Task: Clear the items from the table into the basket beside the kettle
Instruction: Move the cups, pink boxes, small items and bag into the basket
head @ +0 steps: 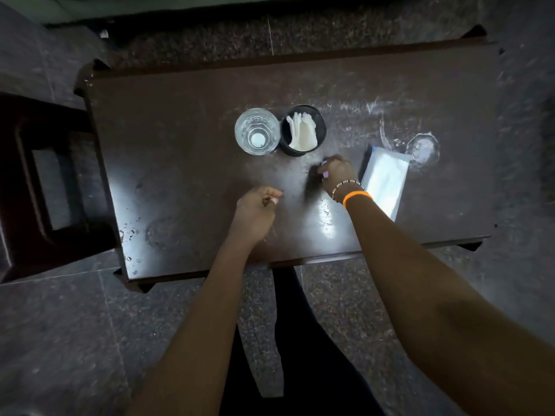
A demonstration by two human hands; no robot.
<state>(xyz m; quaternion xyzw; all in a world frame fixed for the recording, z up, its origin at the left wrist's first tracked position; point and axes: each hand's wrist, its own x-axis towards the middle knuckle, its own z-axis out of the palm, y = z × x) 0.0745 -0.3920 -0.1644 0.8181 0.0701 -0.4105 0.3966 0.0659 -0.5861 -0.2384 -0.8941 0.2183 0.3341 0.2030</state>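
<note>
On the dark wooden table (180,121) stand a clear drinking glass (257,131) and, touching it on the right, a black round cup (320,127) with white folded material inside. A flat white packet (386,178) lies to the right. My right hand (338,173) hovers just below the cup, its fingers closed around a blurred dark object (310,187). My left hand (255,209) rests near the table's front with its fingers curled in; nothing clear shows in it. Neither basket nor kettle is in view.
A dark wooden chair or stool (42,181) stands against the table's left side. A pale ring stain (423,148) marks the tabletop beside the packet. Speckled floor tiles surround the table, and my dark-clothed legs are below its front edge.
</note>
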